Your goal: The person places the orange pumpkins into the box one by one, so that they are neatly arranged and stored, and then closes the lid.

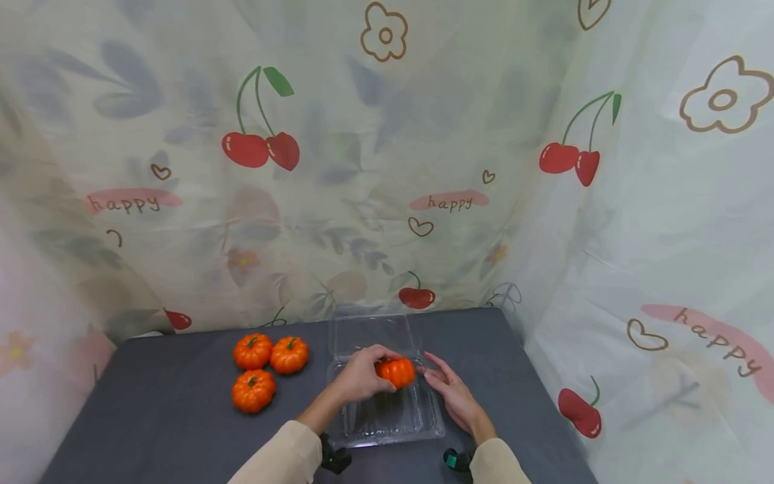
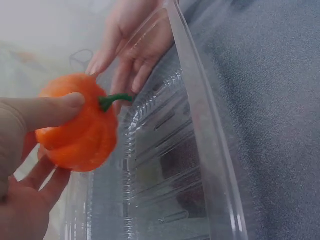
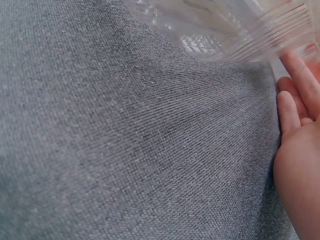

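My left hand [image 1: 361, 375] grips a small orange pumpkin [image 1: 396, 372] with a green stem [image 2: 113, 100], holding it over the far end of a clear plastic clamshell box [image 1: 387, 423]. The thumb [image 2: 47, 111] presses on the pumpkin's top and the fingers curl under it. My right hand [image 1: 452, 393] lies with straight fingers against the box's right wall [image 3: 260, 45], resting on the grey cloth. The box's lid [image 1: 370, 332] stands open behind it.
Three more orange pumpkins [image 1: 266, 370] sit in a cluster on the grey tabletop [image 1: 169, 410] left of the box. A cherry-printed curtain [image 1: 387, 168] closes off the back and both sides. The table's right edge [image 1: 544, 396] runs near my right hand.
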`<state>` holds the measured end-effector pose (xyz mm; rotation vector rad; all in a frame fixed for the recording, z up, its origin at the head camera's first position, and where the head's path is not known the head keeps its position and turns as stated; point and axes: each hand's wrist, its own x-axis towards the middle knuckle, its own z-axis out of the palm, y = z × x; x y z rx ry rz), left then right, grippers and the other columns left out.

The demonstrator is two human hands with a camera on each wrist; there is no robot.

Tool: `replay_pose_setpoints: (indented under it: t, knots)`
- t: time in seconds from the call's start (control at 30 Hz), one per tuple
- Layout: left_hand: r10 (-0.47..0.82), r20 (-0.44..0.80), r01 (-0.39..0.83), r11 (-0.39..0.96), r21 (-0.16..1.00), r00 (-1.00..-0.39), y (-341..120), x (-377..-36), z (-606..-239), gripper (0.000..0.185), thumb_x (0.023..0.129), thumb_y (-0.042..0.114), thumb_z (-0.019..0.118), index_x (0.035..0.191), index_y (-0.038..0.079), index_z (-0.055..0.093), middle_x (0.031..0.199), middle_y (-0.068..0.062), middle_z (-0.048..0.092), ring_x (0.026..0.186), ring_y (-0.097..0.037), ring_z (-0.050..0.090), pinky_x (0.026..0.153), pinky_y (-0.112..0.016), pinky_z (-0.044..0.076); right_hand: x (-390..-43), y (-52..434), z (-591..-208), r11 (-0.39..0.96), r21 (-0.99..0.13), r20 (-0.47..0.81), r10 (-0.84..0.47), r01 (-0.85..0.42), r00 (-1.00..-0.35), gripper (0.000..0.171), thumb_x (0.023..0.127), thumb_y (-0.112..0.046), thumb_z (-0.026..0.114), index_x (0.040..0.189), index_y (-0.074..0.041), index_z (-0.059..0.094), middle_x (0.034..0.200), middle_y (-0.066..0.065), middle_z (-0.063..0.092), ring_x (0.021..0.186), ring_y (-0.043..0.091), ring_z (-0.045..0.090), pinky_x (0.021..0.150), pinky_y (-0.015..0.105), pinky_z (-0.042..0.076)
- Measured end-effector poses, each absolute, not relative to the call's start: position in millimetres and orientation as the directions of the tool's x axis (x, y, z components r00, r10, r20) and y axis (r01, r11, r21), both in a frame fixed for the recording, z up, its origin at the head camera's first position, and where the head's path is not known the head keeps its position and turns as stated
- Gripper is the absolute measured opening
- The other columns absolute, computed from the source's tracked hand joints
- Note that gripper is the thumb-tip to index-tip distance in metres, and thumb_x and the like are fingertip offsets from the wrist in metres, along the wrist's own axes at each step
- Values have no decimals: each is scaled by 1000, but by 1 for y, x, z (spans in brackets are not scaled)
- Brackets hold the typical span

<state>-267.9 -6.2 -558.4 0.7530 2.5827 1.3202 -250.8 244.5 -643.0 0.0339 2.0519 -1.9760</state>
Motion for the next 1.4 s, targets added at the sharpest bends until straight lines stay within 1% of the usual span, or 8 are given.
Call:
replay_pose_setpoints:
  t: [0.1,0.33,0.6,0.73,1.0,1.17,1.4]
  knots:
    - [512,61,360,510,781,-857,-3,-269,-561,53,67,16,86,115,22,66,109,5,64,94,-13,61,82,-31,54,-251,244,-643,64,-970,-241,-172,234,-955,57,93,-40,58,145,-35,35,140,4,55,139,26,38,118,56,15]
    - [535,58,388,530,754,-843,8,-272,-564,54,63,12,87,113,19,67,106,3,63,92,-12,60,81,-28,52,-250,244,-644,77,-966,-255,-177,245,-950,61,91,-45,60,146,-35,35,142,6,52,140,28,36,118,57,16]
    - [529,49,386,549,742,-847,18,-272,-569,53,59,8,88,107,19,68,102,5,62,90,-11,57,82,-27,51,-247,246,-645,97,-964,-263,-190,249,-946,61,91,-46,58,146,-37,33,145,6,48,141,28,34,117,58,15]
    - [537,61,403,548,733,-842,20,-272,-572,53,58,5,88,106,17,68,100,3,62,90,-12,58,83,-28,51,-246,246,-645,94,-964,-263,-194,249,-945,61,91,-46,58,146,-38,33,145,6,48,141,27,34,118,57,15]
    - [511,88,436,617,656,-855,23,-267,-575,54,56,8,89,104,19,68,100,3,65,92,-16,54,85,-32,49,-249,245,-645,81,-967,-254,-211,242,-944,61,92,-45,58,146,-35,33,144,6,49,140,27,36,118,57,15]
    - [502,92,443,644,624,-860,25,-265,-572,54,58,13,89,108,20,68,102,4,66,94,-16,54,87,-33,48,-250,246,-646,77,-968,-251,-216,240,-944,61,91,-45,59,146,-36,34,144,5,50,140,26,37,118,56,15]
    - [510,113,459,626,630,-852,24,-266,-572,43,69,27,84,108,18,71,107,2,68,98,-17,58,86,-30,48,-251,248,-646,63,-974,-226,-228,217,-947,61,92,-42,58,147,-33,33,143,6,50,139,26,39,118,56,16]
